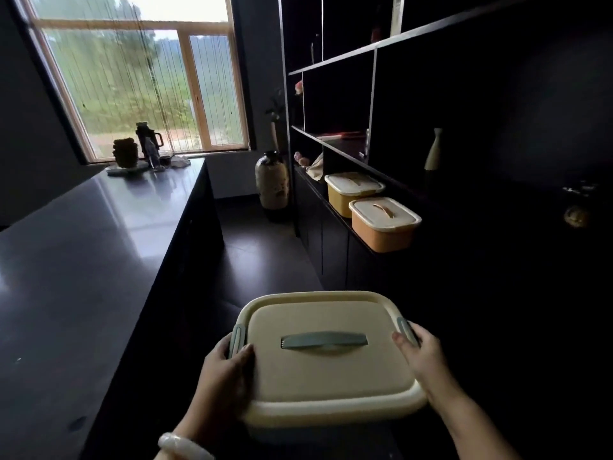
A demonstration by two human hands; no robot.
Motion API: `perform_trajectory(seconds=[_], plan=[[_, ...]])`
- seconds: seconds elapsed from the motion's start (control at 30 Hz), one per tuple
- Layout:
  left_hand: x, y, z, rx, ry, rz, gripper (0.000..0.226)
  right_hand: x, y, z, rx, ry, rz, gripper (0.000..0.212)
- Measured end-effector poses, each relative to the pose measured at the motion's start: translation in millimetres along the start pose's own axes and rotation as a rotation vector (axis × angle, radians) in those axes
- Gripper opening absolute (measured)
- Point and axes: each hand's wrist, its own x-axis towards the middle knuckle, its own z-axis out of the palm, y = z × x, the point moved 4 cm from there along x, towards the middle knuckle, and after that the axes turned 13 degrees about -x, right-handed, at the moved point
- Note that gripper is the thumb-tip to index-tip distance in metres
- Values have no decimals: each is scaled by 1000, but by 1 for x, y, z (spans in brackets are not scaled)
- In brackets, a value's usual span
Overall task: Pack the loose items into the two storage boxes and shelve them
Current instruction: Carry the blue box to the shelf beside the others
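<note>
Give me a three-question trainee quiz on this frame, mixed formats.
1. True or false: the lid of the carried box is off.
2. How many lidded boxes sit on the shelf ledge?
3. Which grips the carried box: A) the left hand only, B) the right hand only, C) both, one on each side clip?

Key
1. False: the lid is on, its grey-green handle lying flat.
2. Two: the yellow box and the orange box.
3. C.
</note>
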Motion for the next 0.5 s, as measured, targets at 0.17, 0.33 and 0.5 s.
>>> perform_trajectory(seconds=[0.17,0.33,0.5], plan=[[100,-16,42,80,-89,-54,20,76,8,6,-20,91,61,43],[198,-27,95,151,-263,-80,15,138,26,12,-41,251,180,46],[298,-34,153,176,-452,-176,30,176,36,20,-20,430,348,53]])
